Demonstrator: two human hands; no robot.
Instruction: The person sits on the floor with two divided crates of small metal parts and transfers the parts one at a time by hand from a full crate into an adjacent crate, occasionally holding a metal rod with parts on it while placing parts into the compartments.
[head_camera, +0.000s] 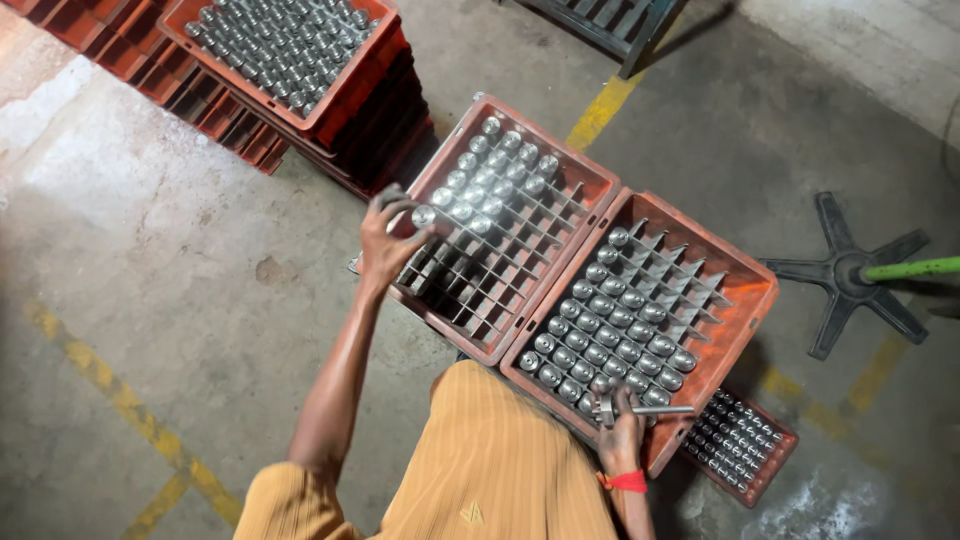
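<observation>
Over two red crates on concrete floor: L hand pinches a small metal cap at near corner of left crate, which is approx half filled w/ caps in divider cells. R hand clenched on a metal tool at front edge of right crate. Cap looks rigid, light, smooth, prob slippery; best grip by sides w/ fingertips. More full crates stacked behind.

Mustard ribbed shirt, red wristband
</observation>
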